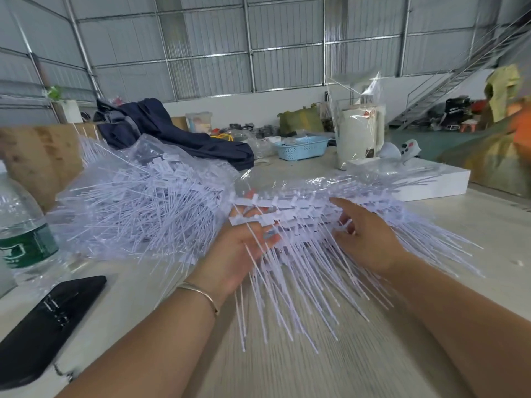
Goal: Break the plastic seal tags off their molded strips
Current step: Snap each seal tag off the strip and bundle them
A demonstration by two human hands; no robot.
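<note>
A pale wooden table (pixel 330 369) carries the work, and much crowds its edges. At the near left a black phone (pixel 48 326) lies flat, and just beyond it stands a clear water bottle (pixel 23 225) with a green label. Behind these a heap of loose white seal tags (pixel 138 208) spills from a clear plastic bag (pixel 149 147), their thin tails pointing every way. Farther back a dark blue jacket (pixel 172 130) is slumped on the table, with a light blue plastic basket (pixel 301 146) to its right; what the basket holds is too small to tell. Near the far right stand a white cylinder wrapped in clear film (pixel 359 136) and a flat white box (pixel 431 182).

In the middle, a stack of molded strips (pixel 287 216) with tags attached lies across the table between both hands, tails fanning toward the viewer over the wood. The left hand (pixel 241 245), a thin bracelet (pixel 201 294) on its wrist, grips the left end of the stack, thumb on top and fingers curled beneath, several tails crossing its palm. The right hand (pixel 365 234) holds the stack toward its right side, fingers curled into the strips and the back of the hand turned upward. More strips lie under clear plastic behind the right hand.
</note>
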